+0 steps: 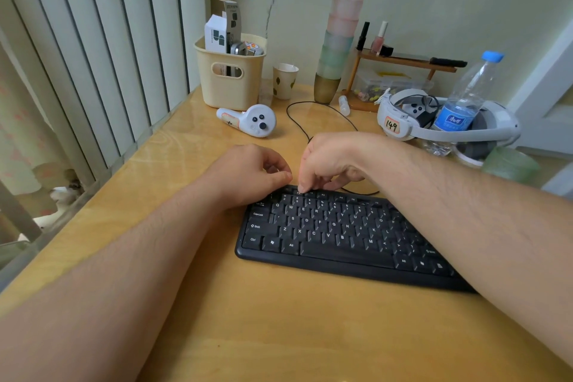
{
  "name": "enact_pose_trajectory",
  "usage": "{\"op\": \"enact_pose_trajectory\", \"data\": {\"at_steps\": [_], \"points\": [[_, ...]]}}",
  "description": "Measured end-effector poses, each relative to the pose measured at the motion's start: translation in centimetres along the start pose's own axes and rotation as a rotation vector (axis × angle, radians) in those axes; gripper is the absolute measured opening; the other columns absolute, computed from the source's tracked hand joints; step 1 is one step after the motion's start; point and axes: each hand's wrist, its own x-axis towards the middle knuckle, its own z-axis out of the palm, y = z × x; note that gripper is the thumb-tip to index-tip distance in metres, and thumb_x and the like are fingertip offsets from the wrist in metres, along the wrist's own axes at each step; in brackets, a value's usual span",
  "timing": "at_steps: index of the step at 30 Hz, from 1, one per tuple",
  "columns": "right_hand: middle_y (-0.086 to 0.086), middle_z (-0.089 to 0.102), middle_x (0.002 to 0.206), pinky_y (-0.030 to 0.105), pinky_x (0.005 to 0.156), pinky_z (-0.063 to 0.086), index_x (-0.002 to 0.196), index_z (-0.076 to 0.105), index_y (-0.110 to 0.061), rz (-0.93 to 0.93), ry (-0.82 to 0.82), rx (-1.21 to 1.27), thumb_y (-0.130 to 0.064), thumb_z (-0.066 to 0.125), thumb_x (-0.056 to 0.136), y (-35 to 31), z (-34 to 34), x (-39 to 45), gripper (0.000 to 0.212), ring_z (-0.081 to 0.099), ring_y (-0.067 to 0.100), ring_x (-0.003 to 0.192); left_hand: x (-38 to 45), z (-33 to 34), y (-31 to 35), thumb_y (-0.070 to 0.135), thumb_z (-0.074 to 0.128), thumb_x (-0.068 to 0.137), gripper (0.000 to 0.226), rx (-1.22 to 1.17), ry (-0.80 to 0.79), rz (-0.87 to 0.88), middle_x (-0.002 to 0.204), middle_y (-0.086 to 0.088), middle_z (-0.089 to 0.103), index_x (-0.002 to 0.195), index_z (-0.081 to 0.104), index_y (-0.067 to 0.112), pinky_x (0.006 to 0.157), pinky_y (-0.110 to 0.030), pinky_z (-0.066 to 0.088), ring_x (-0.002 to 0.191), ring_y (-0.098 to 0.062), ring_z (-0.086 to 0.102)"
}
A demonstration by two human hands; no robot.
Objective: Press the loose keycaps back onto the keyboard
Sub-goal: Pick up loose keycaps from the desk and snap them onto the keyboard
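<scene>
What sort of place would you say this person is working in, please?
Probably a home desk in a bedroom or study corner: nail polish on a small shelf, a stack of tumblers, and a VR headset beside the keyboard.

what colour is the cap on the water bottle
Blue: the cap on the clear bottle at the right, seen in the head view.
</scene>
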Motion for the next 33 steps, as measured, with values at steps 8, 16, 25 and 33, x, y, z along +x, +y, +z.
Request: {"op": "enact_pose_trajectory", "data": {"at_steps": [8, 16, 25, 33], "points": [[0.002, 0.066, 0.072, 0.024, 0.073, 0.056, 0.073, 0.069, -0.016, -0.061, -0.052, 0.157, -0.003, 0.082, 0.081, 1.5, -0.7, 0.1, 0.02, 0.058, 0.011, 0.068, 0.0, 0.0, 0.1, 0.04, 0.068, 0.093, 0.011, -0.038, -0.013, -0.012, 0.086, 0.013, 0.069, 0.096, 0.078, 0.036, 0.075, -0.023, 0.049, 0.087, -0.001, 0.061], [-0.003, 0.059, 0.06, 0.026, 0.052, 0.042, 0.067, 0.064, -0.02, -0.149, 0.106, 0.132, -0.013, 0.089, 0.073, 2.2, 0.7, -0.6, 0.027, 0.05, 0.015, 0.059, -0.2, 0.1, 0.7, 0.046, 0.07, 0.091, 0.012, -0.079, -0.031, -0.018, 0.085, 0.013, 0.071, 0.093, 0.078, 0.038, 0.071, -0.023, 0.045, 0.085, -0.002, 0.062], [-0.01, 0.068, 0.077, 0.033, 0.072, 0.054, 0.082, 0.071, -0.026, -0.377, 0.467, 0.13, -0.024, 0.08, 0.083, 7.9, -0.7, -5.5, 0.01, 0.061, 0.008, 0.073, 0.0, 0.4, 1.9, 0.032, 0.077, 0.091, 0.009, -0.294, -0.19, -0.145, 0.084, 0.005, 0.077, 0.086, 0.08, 0.026, 0.085, -0.033, 0.058, 0.084, -0.014, 0.071], [-0.013, 0.071, 0.102, 0.027, 0.076, 0.046, 0.087, 0.072, -0.039, -0.137, 0.732, 0.016, -0.015, 0.065, 0.096, 18.6, -9.0, -3.0, 0.026, 0.064, 0.012, 0.096, 2.6, 1.1, 6.9, 0.041, 0.073, 0.094, 0.012, -0.187, -0.124, -0.107, 0.09, 0.015, 0.072, 0.088, 0.077, 0.031, 0.068, -0.024, 0.047, 0.085, -0.007, 0.065]]}}
